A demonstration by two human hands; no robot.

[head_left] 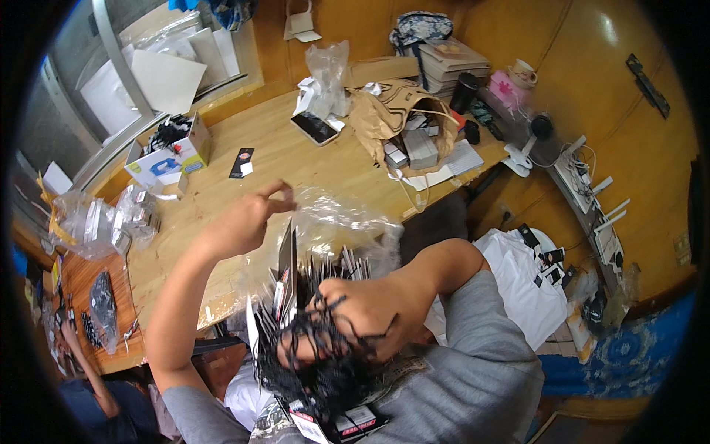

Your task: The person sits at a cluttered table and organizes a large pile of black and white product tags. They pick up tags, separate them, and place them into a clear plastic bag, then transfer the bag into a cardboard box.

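Observation:
A thick bunch of dark card tags (287,259) stands on edge close against my body, with a tangle of black strings (314,381) hanging over its near side. My right hand (366,314) is closed in among those strings, which loop over and between its fingers. Raised above the far left of the bunch, my left hand (248,218) has its fingers curled in a pinch; anything between the tips is too small to make out. Behind the bunch, a crumpled clear plastic bag (340,214) spreads along the table edge. Boxed labels (355,422) show at the bottom, below the strings.
On the wooden table (222,200) lie a phone (316,127), a single black tag (241,163) and a brown paper bag (370,122) with small boxes. A carton of black strings (174,152) and wrapped packs (96,222) stand left. Another person's arm (89,362) reaches in lower left.

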